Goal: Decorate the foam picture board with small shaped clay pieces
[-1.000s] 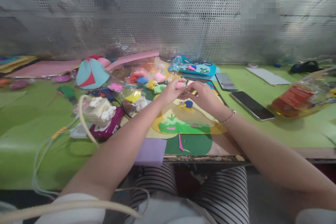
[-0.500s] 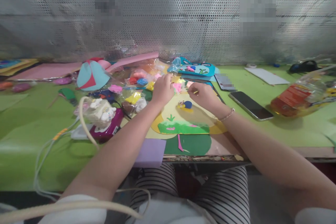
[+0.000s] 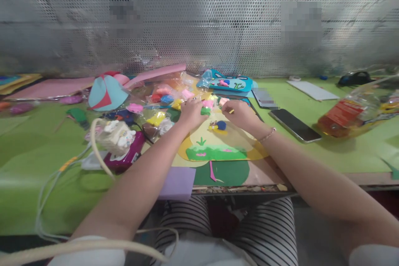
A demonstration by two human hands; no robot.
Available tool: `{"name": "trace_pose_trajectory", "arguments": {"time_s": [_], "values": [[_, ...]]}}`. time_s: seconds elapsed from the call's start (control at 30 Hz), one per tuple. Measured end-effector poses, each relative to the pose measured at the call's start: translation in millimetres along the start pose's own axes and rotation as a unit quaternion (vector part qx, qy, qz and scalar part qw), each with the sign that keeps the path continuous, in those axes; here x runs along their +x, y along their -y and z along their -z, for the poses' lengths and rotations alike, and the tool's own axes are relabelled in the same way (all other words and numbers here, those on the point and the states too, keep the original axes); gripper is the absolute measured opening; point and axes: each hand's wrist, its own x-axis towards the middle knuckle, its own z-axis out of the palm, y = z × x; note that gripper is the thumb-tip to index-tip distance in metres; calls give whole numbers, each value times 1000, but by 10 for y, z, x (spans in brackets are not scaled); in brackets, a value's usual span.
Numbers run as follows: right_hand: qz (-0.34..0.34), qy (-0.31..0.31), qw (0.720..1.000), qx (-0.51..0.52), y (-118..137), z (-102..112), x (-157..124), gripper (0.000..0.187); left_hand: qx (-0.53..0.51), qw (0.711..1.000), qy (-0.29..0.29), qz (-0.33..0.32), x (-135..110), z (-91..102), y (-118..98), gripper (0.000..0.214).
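Observation:
My left hand is closed with a small lump of green clay at its fingertips, over the far side of a yellow paper board. Across from it, my right hand has its fingers curled in a pinch, and a thin yellow bit shows at the tips. Between the wrists, on the board, is a clay snail figure with a blue shell and a yellow body. A green clay grass strip with pink patches runs along the board's near edge.
Bagged clay lumps, among them a yellow one, lie to the left. A cream plug sits on a purple device with cables. On the right are a phone and a drink bottle. A blue craft piece lies behind.
My left hand has dropped slightly towards me, and green clay now shows at its fingertips. A yellow bit has come into sight in my right hand, which has barely moved.

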Motion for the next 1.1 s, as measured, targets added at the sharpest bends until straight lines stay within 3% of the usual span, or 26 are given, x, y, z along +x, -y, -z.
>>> {"name": "trace_pose_trajectory", "arguments": {"time_s": [0.2,0.4,0.87,1.1], "values": [[-42,-28,997,54,-12,-8,14,9,-86,993,-10,-80,31,12,-22,33],[-57,-59,993,86,19,12,3,9,-196,975,14,-104,32,2,-51,32],[52,-88,992,79,43,-2,-12,19,-80,985,9,-155,15,21,-75,31],[-32,-80,990,109,-17,-11,15,16,-93,982,16,-164,34,-36,-47,30]]}}
